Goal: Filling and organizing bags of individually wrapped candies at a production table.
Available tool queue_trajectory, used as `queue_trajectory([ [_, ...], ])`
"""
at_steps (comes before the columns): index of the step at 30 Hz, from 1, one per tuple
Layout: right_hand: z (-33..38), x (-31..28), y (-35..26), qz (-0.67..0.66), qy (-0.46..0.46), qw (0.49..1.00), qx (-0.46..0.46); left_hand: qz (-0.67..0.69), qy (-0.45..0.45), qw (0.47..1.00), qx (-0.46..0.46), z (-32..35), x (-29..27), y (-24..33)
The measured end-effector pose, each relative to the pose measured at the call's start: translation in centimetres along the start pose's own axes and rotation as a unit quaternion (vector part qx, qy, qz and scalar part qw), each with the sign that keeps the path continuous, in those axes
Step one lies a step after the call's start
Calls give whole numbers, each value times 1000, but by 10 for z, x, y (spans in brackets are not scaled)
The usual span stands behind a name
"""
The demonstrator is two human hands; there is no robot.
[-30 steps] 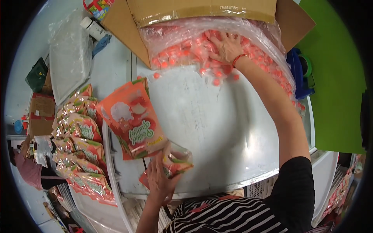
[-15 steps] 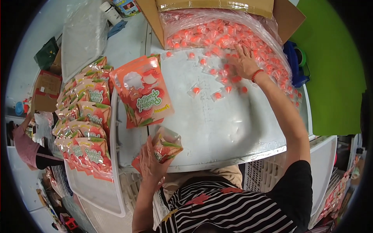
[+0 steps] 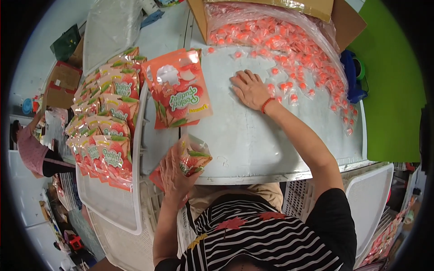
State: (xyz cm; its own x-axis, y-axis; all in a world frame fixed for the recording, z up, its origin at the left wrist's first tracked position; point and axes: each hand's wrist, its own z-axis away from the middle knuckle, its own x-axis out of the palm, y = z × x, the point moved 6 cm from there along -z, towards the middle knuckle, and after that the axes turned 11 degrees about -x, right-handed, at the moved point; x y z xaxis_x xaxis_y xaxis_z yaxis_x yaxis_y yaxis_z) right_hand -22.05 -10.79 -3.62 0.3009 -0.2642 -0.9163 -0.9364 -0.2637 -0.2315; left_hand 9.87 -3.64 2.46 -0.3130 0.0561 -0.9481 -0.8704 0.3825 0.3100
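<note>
Fingers (image 3: 245,77) of the right hand (image 3: 251,90) lie spread flat on the grey counter (image 3: 271,140) among small wrapped orange candies (image 3: 289,86); the left hand (image 3: 174,174) clasps an open orange pouch (image 3: 192,158) at the counter's near edge. Filled pouches (image 3: 106,122) line a white tray (image 3: 113,212) at left. Whatever lies under the right palm is hidden.

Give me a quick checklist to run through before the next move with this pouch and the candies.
1. Pouch gripped in left hand: ok.
2. Pouch mouth open: cannot tell.
3. Right hand on the table beside loose candies: ok, flat, palm down.
4. Candies under the palm: cannot tell.
5. Candy supply in the plastic-lined box: ok, plenty left.
6. Stack of empty pouches within reach: ok, probably.
</note>
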Motion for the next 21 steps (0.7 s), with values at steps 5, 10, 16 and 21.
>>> queue_trajectory([
  [5,37,-50,16,-276,133,951,49,19,1,1000,5,1,-6,-7],
  [10,110,-66,13,-306,190,905,228,19,10,1000,-23,5,-4,-16],
  [16,100,-49,4,-88,119,980,134,13,16,1000,-18,10,-7,-11],
  [21,114,-46,4,62,116,990,50,20,29,999,-40,20,-9,-25],
])
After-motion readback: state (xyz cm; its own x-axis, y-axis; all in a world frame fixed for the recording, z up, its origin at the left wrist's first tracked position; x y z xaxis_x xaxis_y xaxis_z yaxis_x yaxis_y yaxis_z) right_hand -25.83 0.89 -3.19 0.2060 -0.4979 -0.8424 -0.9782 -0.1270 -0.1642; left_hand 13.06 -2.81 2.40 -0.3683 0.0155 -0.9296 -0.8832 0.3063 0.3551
